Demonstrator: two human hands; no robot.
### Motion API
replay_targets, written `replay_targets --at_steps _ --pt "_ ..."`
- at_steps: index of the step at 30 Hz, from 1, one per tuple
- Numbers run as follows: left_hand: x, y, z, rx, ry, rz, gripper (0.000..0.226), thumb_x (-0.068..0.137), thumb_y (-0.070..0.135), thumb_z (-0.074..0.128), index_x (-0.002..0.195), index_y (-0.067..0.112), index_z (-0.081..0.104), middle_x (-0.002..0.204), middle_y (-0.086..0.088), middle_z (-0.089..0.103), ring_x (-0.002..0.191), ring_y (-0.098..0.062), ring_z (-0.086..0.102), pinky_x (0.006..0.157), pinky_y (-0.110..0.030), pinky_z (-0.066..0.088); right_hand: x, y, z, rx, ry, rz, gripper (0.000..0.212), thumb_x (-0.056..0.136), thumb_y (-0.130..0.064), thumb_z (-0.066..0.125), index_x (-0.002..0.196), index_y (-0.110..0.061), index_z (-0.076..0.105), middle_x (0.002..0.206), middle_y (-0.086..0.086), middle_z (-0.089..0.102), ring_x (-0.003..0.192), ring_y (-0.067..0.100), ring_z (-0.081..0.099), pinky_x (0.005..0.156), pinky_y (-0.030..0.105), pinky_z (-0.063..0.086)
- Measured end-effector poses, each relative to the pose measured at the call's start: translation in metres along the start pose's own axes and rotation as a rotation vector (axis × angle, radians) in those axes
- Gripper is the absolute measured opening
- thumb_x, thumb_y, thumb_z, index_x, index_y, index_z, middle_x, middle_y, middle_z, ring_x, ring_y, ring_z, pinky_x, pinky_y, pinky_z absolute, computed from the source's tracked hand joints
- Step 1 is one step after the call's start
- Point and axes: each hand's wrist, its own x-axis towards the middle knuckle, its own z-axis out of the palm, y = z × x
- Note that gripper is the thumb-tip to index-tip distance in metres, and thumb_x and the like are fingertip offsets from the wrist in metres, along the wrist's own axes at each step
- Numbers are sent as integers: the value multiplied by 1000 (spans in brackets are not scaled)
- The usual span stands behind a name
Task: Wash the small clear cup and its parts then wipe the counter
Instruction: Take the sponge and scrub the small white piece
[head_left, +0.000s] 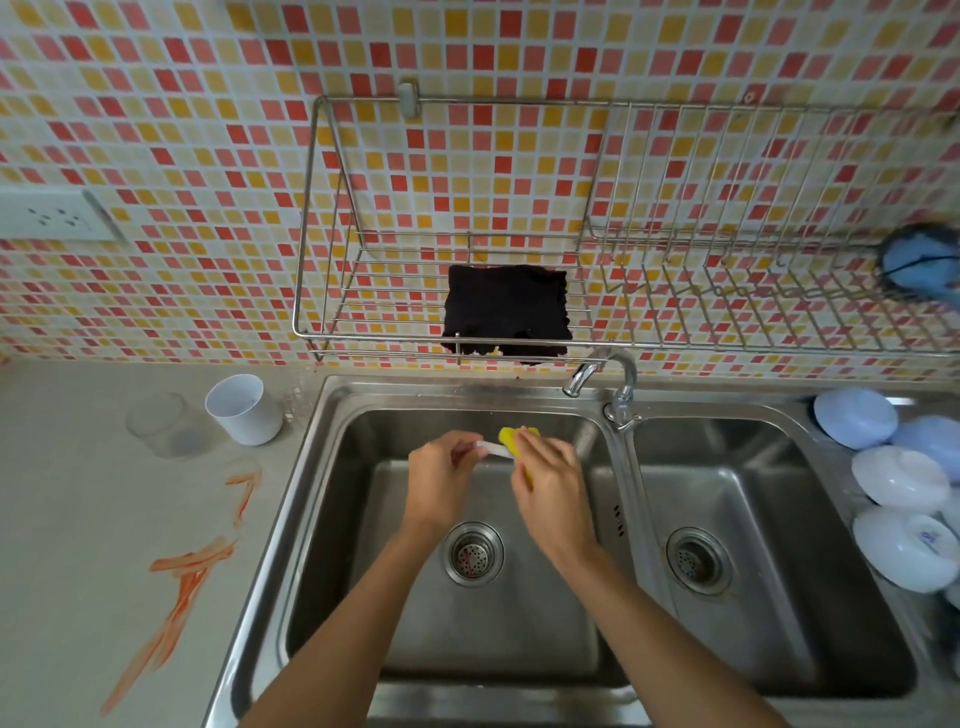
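Observation:
Over the left sink basin (363, 597), my left hand (441, 478) pinches one end of a small white stick-like part (493, 449). My right hand (550, 483) grips a yellow sponge (511, 435) that is pressed against the part's other end. The small clear cup (163, 423) stands upright on the grey counter (78, 519) left of the sink. A white inner cup (244, 410) sits beside it, tilted toward the camera. Orange-red smears (192, 566) streak the counter near the sink's left rim.
A chrome faucet (605, 376) rises between the two basins, spout over the left one. A black cloth (506, 312) hangs in the wire wall rack (322, 291). White bowls (904, 478) are stacked upside down at the right. A wall socket (52, 215) is at the left.

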Motion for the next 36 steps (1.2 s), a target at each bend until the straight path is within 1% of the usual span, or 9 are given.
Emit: replay_targets --at_steps 3,6,11,13,16,20,25,29,36 --pt "-1 4 1 -25 -5 13 11 86 14 70 95 8 73 85 0 74 71 1 63 67 -1 41 0 -16 2 -17 18 -110 36 88 -13 54 120 -4 67 122 6 68 103 24 58 93 33 51" --pt "-2 4 1 -68 20 -45 13 86 14 70 97 8 72 80 6 69 71 10 59 67 -1 42 4 -8 3 7 56 -1 39 81 -3 70 120 -4 67 121 8 68 100 28 60 87 40 55" --pt "-3 9 2 -117 14 -59 4 86 14 70 90 14 70 74 13 67 69 14 61 65 -5 44 0 -18 4 18 54 -95 38 83 -7 68 122 -6 67 125 5 66 105 23 56 94 31 50" --pt "-5 10 2 -126 17 -63 4 85 16 71 87 19 68 72 16 65 67 14 61 65 -3 44 4 -5 3 32 59 -15 39 82 -4 69 121 -7 67 124 5 67 104 26 58 92 38 52" --pt "-3 10 2 -144 31 -93 3 86 18 71 88 16 69 73 16 66 67 12 61 63 -3 44 -1 3 1 40 78 63 41 82 -3 70 123 -6 66 124 6 66 105 27 59 90 41 52" --pt "0 10 6 -226 40 -177 15 87 25 69 89 10 71 76 7 72 70 4 66 66 -10 48 -9 -19 -6 59 94 -109 42 85 -7 68 127 -8 64 130 6 63 114 20 52 100 30 44" --pt "1 11 11 -273 29 -268 27 89 40 64 79 16 71 72 6 73 69 -8 67 74 -26 54 0 1 -5 74 103 126 52 82 -15 75 131 -11 59 131 7 60 107 29 56 93 39 50" --pt "5 10 15 -284 -6 -341 32 87 42 64 67 18 72 67 2 72 70 -14 68 79 -35 56 -3 -11 -7 8 83 -63 53 79 -16 77 129 -10 61 132 7 60 110 23 51 96 31 45" --pt "6 10 8 -243 4 -349 38 87 46 63 64 16 70 66 0 72 66 -14 65 77 -34 54 3 19 -5 -67 40 -66 51 75 -10 80 123 -16 65 127 2 63 107 23 53 91 38 51"
